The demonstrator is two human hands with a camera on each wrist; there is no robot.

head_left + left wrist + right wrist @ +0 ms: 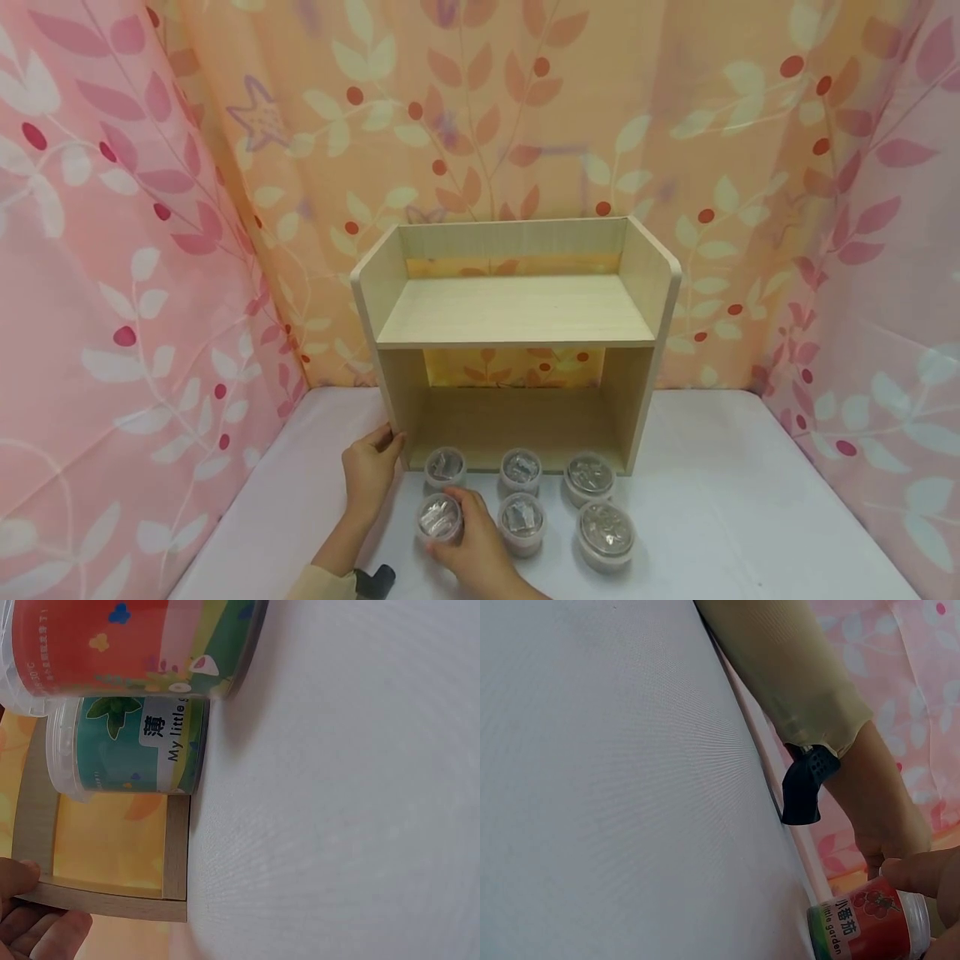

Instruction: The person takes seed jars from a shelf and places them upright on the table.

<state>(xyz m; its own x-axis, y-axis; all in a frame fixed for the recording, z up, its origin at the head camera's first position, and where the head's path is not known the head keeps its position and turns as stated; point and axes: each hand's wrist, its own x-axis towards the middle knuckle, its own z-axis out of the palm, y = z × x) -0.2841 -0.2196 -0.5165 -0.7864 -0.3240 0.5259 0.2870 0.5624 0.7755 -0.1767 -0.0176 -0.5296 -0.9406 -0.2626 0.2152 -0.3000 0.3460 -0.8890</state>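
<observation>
A light wooden two-tier shelf [517, 310] stands on the white table. My left hand [369, 472] pinches the front edge of its left side panel low down; the left wrist view shows the thumb and curled fingers [60, 937] on either side of that panel. With my right hand [483, 550] I grip a small clear-lidded tub [438, 518] at the front left. Its red label bears a tomato picture and "little garden" [841, 937]. Behind it is a tub [446, 467] with a teal label showing a green leaf [120, 750]. Wrapped grey packets show through the lids.
Other lidded tubs stand in two rows before the shelf: two in the middle [521, 471], [522, 523] and two larger ones at right [590, 477], [606, 533]. Floral curtains [487, 108] surround the white tabletop [720, 500]. A black wrist device [804, 791] sits at the left sleeve.
</observation>
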